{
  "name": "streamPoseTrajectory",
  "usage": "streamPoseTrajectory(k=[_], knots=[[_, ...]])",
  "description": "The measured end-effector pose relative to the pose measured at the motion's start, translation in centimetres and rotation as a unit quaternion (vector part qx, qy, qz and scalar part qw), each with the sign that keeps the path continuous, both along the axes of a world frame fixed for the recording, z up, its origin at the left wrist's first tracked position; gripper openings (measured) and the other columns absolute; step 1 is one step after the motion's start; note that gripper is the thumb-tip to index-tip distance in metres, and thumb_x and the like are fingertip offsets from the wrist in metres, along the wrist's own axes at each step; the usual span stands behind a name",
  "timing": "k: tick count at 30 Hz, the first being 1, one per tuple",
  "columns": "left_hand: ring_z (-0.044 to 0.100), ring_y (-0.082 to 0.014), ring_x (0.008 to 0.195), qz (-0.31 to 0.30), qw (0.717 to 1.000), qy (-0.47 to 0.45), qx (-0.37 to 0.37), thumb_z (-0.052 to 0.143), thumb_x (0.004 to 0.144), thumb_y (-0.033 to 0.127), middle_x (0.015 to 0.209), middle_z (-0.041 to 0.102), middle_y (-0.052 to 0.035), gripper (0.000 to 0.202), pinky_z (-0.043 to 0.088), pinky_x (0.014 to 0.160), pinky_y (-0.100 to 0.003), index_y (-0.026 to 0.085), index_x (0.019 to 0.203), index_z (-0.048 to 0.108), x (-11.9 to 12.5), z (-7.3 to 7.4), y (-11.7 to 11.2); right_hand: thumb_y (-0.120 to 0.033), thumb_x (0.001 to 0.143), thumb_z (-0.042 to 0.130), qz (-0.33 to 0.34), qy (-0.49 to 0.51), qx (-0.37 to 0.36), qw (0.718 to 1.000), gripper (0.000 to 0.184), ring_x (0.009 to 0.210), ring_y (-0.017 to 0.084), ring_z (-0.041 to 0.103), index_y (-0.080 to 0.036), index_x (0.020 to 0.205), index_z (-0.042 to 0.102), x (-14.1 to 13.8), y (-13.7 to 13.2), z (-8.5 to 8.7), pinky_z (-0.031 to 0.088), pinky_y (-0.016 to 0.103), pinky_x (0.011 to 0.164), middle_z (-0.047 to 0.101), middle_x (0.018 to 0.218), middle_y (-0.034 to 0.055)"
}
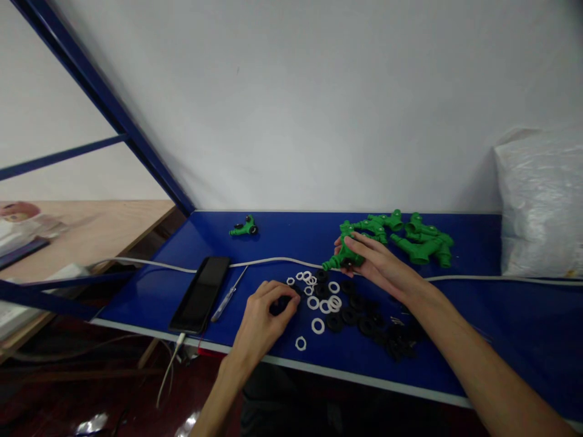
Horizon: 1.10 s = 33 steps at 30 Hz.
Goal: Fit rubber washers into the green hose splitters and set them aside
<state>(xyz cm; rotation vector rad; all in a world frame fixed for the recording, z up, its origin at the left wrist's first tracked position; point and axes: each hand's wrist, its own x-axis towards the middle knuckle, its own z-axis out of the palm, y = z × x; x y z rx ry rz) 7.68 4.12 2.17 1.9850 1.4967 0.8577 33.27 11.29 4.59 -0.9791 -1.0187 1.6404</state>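
My right hand (381, 266) grips a green plastic fitting (342, 257) just in front of a pile of several green fittings (412, 238) at the back of the blue table (150, 294). My left hand (266, 315) is curled over a black ring (282, 303), fingertips pinched on it at the table's front. Loose white rings (317, 326) and black rings (359, 315) lie scattered between the hands. One more green fitting (245, 227) with a black ring on it lies alone at the back left.
A black phone (201, 293) with a charging cable lies at the front left, a small screwdriver (229, 294) beside it. A white cable (273, 261) runs across the table. A white plastic bag (542, 203) stands at the right. A wooden table (82, 233) sits to the left.
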Motion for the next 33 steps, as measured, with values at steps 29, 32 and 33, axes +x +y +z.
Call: streamPoseTrajectory(k=[29, 32, 33], knots=[[0.064, -0.0166, 0.078, 0.031, 0.980, -0.163, -0.107, 0.057, 0.096, 0.050, 0.081, 0.070, -0.0022, 0.033, 0.048, 0.074, -0.026, 0.019, 0.095, 0.070, 1.0, 1.2, -0.1, -0.051, 0.080, 0.081, 0.019, 0.030, 0.001, 0.999, 0.035, 0.073, 0.017, 0.061, -0.021, 0.095, 0.073, -0.3, -0.1, -0.1, 0.047, 0.029, 0.055, 0.069, 0.092, 0.0043], [0.066, -0.0169, 0.077, 0.020, 0.964, -0.250, -0.092, 0.064, 0.090, 0.049, 0.085, 0.073, -0.0032, 0.034, 0.050, 0.074, -0.026, 0.017, 0.098, 0.073, 2.7, 2.1, 4.3, -0.049, 0.082, 0.080, 0.023, 0.030, 0.007, 0.999, 0.033, 0.073, 0.016, 0.062, -0.021, 0.097, 0.070, -0.8, -0.3, -0.2, 0.046, 0.028, 0.055, 0.067, 0.093, 0.0027], [0.067, -0.0172, 0.078, 0.008, 0.959, -0.271, -0.086, 0.067, 0.089, 0.048, 0.089, 0.074, -0.0040, 0.034, 0.051, 0.076, -0.026, 0.017, 0.100, 0.074, 3.4, 2.6, 5.8, -0.049, 0.083, 0.080, 0.024, 0.027, 0.010, 0.999, 0.033, 0.072, 0.016, 0.063, -0.021, 0.098, 0.069, -0.9, -0.4, -0.2, 0.046, 0.027, 0.055, 0.067, 0.092, 0.0023]])
